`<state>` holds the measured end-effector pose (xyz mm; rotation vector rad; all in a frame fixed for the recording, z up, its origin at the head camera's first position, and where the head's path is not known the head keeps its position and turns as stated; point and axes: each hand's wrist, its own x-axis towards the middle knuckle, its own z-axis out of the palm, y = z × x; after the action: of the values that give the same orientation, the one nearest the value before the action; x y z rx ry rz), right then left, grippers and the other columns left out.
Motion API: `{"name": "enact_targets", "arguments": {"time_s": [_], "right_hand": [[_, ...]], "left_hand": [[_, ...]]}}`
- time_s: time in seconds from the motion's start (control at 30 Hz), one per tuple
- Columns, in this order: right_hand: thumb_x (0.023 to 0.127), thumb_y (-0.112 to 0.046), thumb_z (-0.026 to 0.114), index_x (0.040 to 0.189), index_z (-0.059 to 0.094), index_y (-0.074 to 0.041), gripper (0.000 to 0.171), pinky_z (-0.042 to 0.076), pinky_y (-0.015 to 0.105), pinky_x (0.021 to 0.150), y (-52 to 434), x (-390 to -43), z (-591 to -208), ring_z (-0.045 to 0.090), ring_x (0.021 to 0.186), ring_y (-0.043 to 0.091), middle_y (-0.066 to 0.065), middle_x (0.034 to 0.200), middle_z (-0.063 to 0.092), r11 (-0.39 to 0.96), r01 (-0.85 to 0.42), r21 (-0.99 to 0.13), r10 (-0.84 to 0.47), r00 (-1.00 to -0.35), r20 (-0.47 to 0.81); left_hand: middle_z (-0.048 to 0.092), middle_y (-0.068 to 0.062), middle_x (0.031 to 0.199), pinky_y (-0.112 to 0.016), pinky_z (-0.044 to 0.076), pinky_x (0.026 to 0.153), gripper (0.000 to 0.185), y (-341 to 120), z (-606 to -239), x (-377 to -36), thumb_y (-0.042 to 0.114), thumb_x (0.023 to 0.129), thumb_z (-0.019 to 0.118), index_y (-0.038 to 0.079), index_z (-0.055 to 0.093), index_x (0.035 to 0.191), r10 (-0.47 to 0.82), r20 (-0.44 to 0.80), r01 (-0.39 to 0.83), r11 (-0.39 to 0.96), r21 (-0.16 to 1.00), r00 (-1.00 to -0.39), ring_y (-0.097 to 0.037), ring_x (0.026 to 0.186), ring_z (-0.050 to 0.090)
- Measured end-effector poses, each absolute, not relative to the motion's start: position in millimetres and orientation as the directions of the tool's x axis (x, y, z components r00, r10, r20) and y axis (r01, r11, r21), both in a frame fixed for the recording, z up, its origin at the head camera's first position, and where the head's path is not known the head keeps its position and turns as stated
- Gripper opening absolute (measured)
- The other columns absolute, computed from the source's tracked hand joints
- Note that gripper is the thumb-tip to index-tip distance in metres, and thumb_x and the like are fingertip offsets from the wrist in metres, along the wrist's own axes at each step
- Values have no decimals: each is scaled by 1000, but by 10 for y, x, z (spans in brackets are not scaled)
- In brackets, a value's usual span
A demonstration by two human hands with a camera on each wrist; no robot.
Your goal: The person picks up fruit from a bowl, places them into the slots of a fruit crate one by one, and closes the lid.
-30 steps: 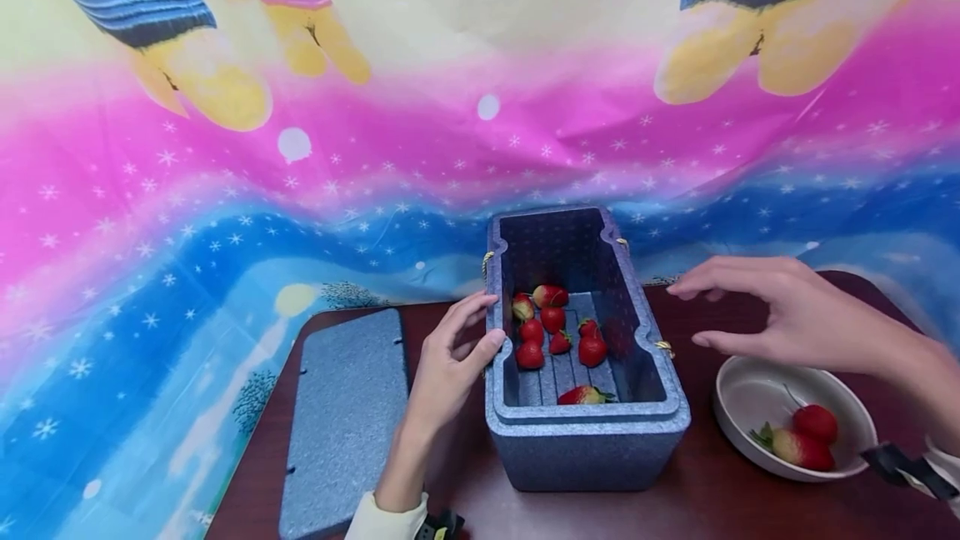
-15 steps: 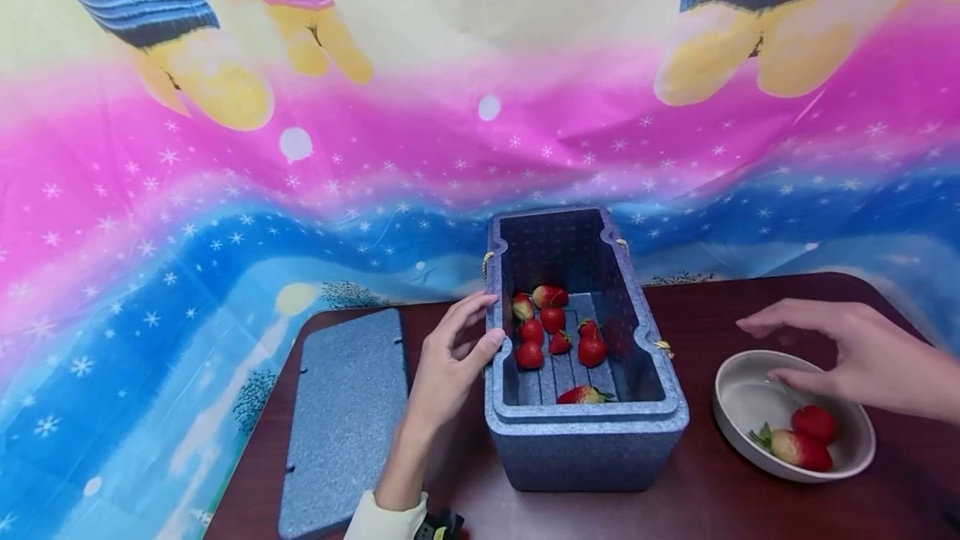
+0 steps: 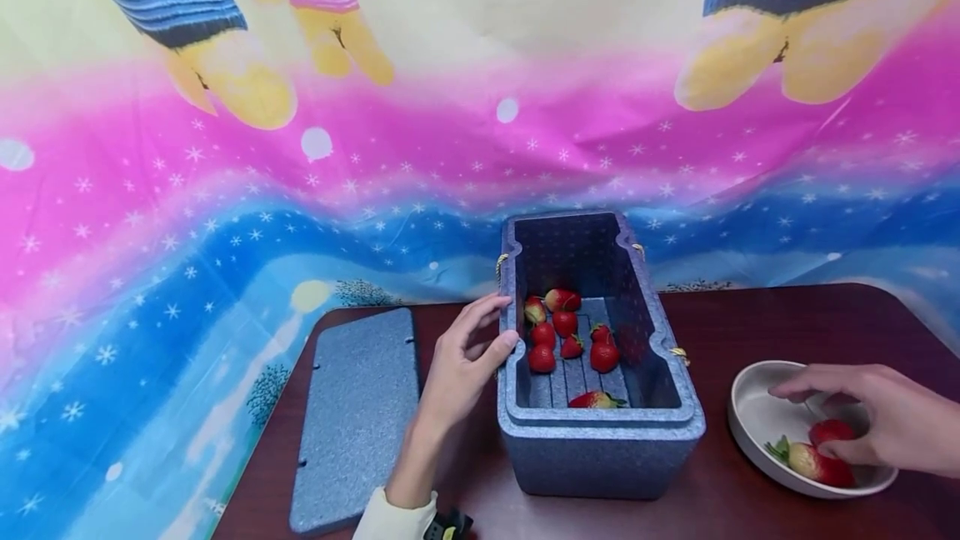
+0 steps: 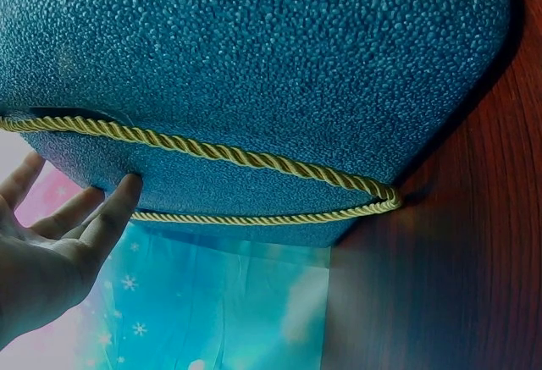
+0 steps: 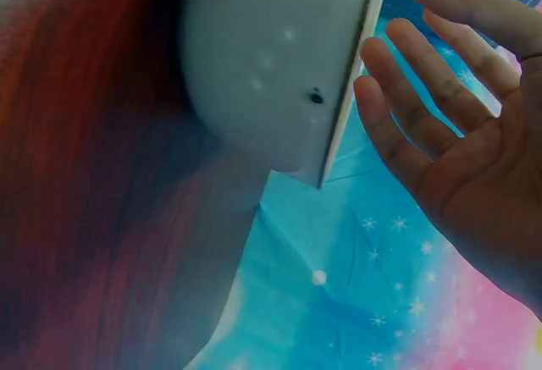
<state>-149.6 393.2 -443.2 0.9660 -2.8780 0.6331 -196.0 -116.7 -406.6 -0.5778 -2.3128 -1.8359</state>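
My left hand [image 3: 459,369] rests at the left rim of a deep grey-blue foam box [image 3: 596,467], thumb and fingertips touching the edge. In the left wrist view, its fingers [image 4: 106,218] lie against the box's side by a gold rope handle [image 4: 254,158]. Several red strawberries [image 3: 543,358] lie on the ribbed box floor. My right hand [image 3: 892,422] hovers over a pale round bowl [image 3: 742,419], fingers spread and loosely bent, thumb near the fruit. Inside the bowl are a yellow-and-red strawberry [image 3: 808,462] and a red one [image 3: 827,432]; the hand partly hides them.
A flat grey-blue lid [image 3: 362,423] lies on the dark wood table [image 3: 480,473], left of the box. A printed cloth backdrop [image 3: 450,132] hangs right behind the table and the box's far end. The bowl stands a short way right of the box.
My right hand has moved right and down from beside the box into the bowl's opening. The left hand stays at the rim. The head view has shifted slightly.
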Motion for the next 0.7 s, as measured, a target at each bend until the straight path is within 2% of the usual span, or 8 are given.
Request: {"name": "enact_targets", "arguments": {"time_s": [0.17, 0.27, 0.37, 0.5, 0.6, 0.7], "right_hand": [[61, -2, 100, 125, 73, -19, 71, 50, 11, 63, 3959, -1445, -4493, 61, 90, -12, -27, 118, 68, 672, -612, -418, -611, -776, 154], [65, -2, 98, 126, 73, -18, 68, 47, 15, 59, 3962, -1429, -4516, 56, 85, -11, -25, 113, 68, 658, -593, -464, -623, -775, 107], [69, -1, 96, 126, 73, -17, 63, 47, 17, 58, 3955, -1419, -4555, 57, 85, -11, -18, 108, 72, 638, -575, -512, -632, -771, 79], [69, 1, 96, 124, 73, -16, 62, 48, 16, 60, 3938, -1402, -4643, 60, 88, -10, -16, 108, 74, 614, -603, -510, -645, -755, 116], [70, 0, 96, 123, 73, -14, 60, 42, 16, 58, 3926, -1388, -4701, 55, 83, -10, -19, 106, 72, 609, -623, -491, -650, -747, 142], [73, -3, 94, 122, 74, -12, 53, 36, 17, 56, 3906, -1386, -4724, 47, 76, -11, -23, 97, 64, 638, -595, -490, -632, -767, 110]], "left_hand": [[55, 0, 161, -44, 61, 105, 44, -1168, -4065, -1956, 25, 104, 72, 24, 65, 147, 215, 333, 373, 189, 908, -918, -24, 143, 61], [55, 0, 161, -50, 60, 106, 43, -1174, -4064, -1955, 26, 104, 72, 26, 65, 147, 206, 334, 373, 194, 908, -920, -24, 143, 60], [55, 0, 161, -57, 58, 106, 43, -1181, -4064, -1949, 25, 104, 73, 26, 65, 147, 196, 336, 372, 195, 908, -921, -26, 143, 60], [55, -2, 161, -59, 57, 107, 44, -1184, -4067, -1938, 24, 104, 73, 25, 65, 147, 197, 336, 372, 190, 909, -921, -27, 143, 60], [55, -2, 161, -59, 57, 107, 44, -1176, -4064, -1935, 25, 104, 72, 25, 65, 148, 203, 335, 372, 186, 909, -920, -28, 144, 59], [54, -2, 161, -59, 56, 108, 44, -1163, -4059, -1937, 25, 105, 72, 25, 65, 148, 207, 333, 371, 183, 911, -920, -29, 144, 59]]}}
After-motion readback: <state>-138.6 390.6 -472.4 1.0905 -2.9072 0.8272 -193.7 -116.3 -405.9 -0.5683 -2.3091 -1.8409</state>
